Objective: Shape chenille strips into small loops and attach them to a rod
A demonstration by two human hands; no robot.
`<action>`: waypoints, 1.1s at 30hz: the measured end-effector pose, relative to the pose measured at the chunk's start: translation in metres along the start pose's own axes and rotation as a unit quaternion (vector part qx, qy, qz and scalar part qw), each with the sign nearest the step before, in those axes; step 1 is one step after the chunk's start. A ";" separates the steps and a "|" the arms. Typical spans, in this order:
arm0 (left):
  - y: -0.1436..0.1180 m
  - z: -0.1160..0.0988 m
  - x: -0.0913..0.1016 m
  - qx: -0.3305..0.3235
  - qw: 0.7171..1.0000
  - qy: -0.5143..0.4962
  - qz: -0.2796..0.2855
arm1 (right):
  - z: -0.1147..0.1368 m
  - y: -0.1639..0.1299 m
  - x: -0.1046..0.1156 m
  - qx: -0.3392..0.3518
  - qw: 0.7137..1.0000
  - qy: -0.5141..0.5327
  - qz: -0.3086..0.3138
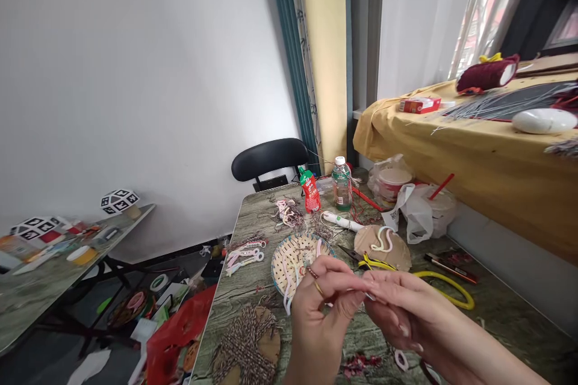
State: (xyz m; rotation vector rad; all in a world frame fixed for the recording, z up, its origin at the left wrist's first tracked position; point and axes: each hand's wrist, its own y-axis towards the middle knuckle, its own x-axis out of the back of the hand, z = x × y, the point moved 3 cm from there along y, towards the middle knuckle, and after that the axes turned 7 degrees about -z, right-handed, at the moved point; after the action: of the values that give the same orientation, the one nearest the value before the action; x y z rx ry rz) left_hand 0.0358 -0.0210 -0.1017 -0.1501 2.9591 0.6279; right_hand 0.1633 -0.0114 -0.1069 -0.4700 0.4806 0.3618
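Note:
My left hand (320, 313) and my right hand (400, 304) meet at the fingertips above the table. Both are closed in a pinch. A tiny shiny bit peeks out between them, too small to name. Behind my left hand lies a round woven basket (283, 258) with pale pastel cords on it. Pliers with yellow handles (379, 263) rest beside a cardboard disc (401, 252) that carries a looped pale cord (383, 239). Below my right hand, a pale ring-shaped loop (401, 360) hangs or lies partly hidden.
Brown twisted cord wound on cardboard (246, 343) lies front left. Finished-looking pastel braids (246, 255), a red pouch (310, 191), a bottle (342, 186) and bagged cups (428, 210) stand farther back. A yellow-draped ledge (474, 162) borders the right; a black chair (271, 159) stands behind.

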 end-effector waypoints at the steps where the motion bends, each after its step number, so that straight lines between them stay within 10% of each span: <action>1: 0.001 -0.003 0.001 -0.037 0.999 0.024 0.022 | -0.002 -0.001 -0.001 -0.025 0.999 0.025 0.007; 5: 0.003 -0.010 0.007 -0.111 0.990 0.070 0.056 | -0.016 0.002 -0.001 -0.081 0.995 0.048 0.012; 8: 0.001 -0.001 0.013 -0.051 0.993 0.085 0.066 | -0.027 0.014 0.018 0.038 0.984 -0.174 -0.009; 9: -0.002 0.005 0.016 -0.004 0.996 0.073 0.057 | -0.030 0.019 0.031 0.100 0.946 -0.305 -0.047; 11: -0.008 0.019 0.022 0.113 0.993 0.016 0.007 | -0.029 0.026 0.063 0.262 0.703 -0.632 -0.194; 12: -0.012 0.027 0.024 0.166 0.986 -0.014 -0.022 | -0.031 0.029 0.081 0.279 0.645 -0.669 -0.241; 17: -0.021 0.044 0.028 0.250 0.960 -0.053 -0.116 | -0.046 0.040 0.151 0.319 0.518 -0.737 -0.296; 25: -0.016 0.041 0.030 0.288 0.938 -0.082 -0.175 | -0.058 0.056 0.165 0.346 0.450 -0.776 -0.275; 33: -0.021 0.024 0.030 0.240 0.947 -0.087 -0.194 | -0.065 0.106 0.146 0.356 0.473 -0.781 -0.199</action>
State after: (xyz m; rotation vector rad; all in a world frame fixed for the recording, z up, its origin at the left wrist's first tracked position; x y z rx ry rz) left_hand 0.0112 -0.0322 -0.1357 -0.5732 2.6950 -0.1263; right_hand 0.2149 0.0759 -0.2690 0.6862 -1.3089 -0.0117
